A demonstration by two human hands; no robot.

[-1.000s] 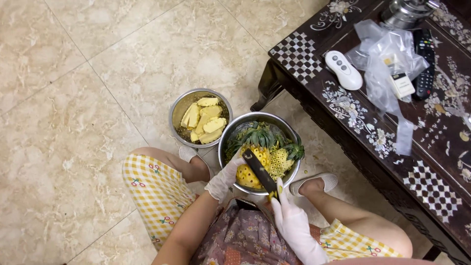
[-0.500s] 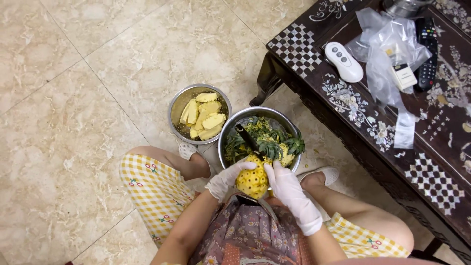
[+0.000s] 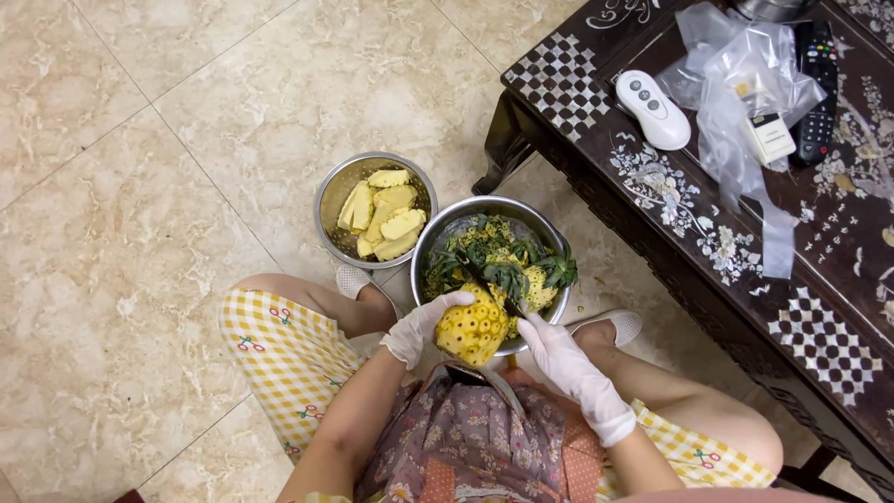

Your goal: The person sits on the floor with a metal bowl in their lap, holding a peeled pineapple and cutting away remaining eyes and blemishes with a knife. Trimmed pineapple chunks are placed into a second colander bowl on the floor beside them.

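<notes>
My left hand (image 3: 421, 324), in a white glove, grips a peeled yellow pineapple (image 3: 473, 329) over the near rim of a steel bowl (image 3: 438, 244). My right hand (image 3: 559, 356), also gloved, holds a dark-handled knife (image 3: 492, 284) whose blade lies across the top of the pineapple. The bowl is full of green pineapple crowns and peel scraps (image 3: 507, 258). To its left stands a steel colander (image 3: 331, 191) with several pale yellow pineapple slices (image 3: 384, 212).
I squat on a beige tiled floor (image 3: 140, 140). A dark inlaid wooden table (image 3: 745, 233) stands at the right, carrying a white remote (image 3: 654, 109), a black remote (image 3: 818, 74) and a crumpled clear plastic bag (image 3: 736, 84).
My right hand moved from low at my lap up to the pineapple's right side. The knife shifted from pointing toward me to lying across the fruit over the bowl.
</notes>
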